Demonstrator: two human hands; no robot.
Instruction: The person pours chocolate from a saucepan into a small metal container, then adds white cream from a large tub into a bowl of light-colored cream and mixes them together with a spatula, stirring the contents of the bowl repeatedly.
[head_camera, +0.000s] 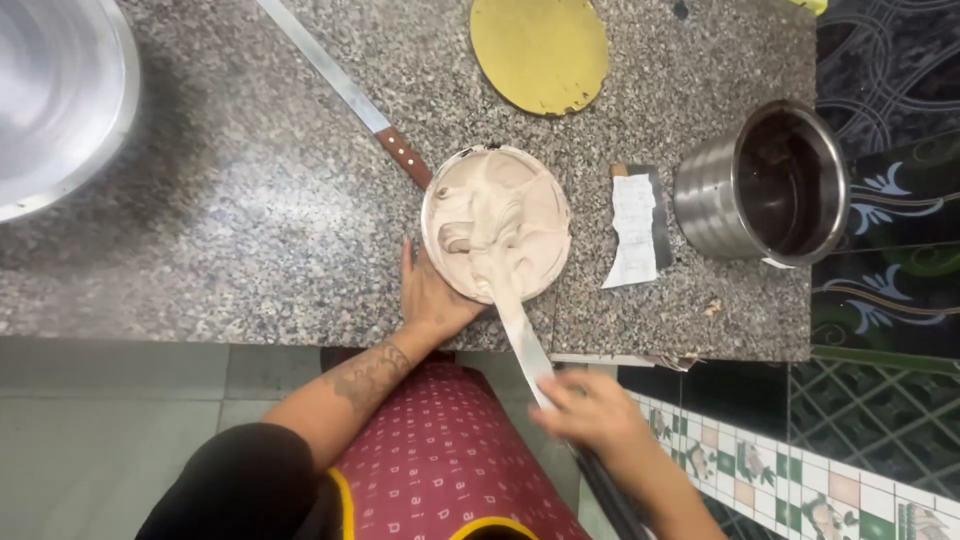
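The left hand (432, 298) is cupping the near side of a round bowl (497, 222) of pale pinkish-brown cream, fingers spread against its wall and steadying it near the front edge of the speckled granite table (250, 220). The right hand (592, 410) is closing its fingers around the handle of a long flat spatula (520, 330), whose blade is reaching into the cream and coming out coated in it.

The cream is looking thick and soft, holding ridges and swirls, so it is likely dragging on the blade and pulling at the bowl; the bowl probably needs that bracing grip low on its wall. The smeared blade is likely slippery, so the dark handle end is the place to grip.

A long knife (345, 90) with a riveted brown wooden handle is lying diagonally behind the bowl, its handle touching or nearly touching the rim. A round yellow board (540, 52) with chipped edges is lying flat farther back. To the right, a scraper (636, 228) smeared white is resting beside a steel pot (765, 185), tilted and dark inside. A large shiny steel basin (55, 95) is sitting at the far left. A maroon dotted apron (440, 460) is showing below.
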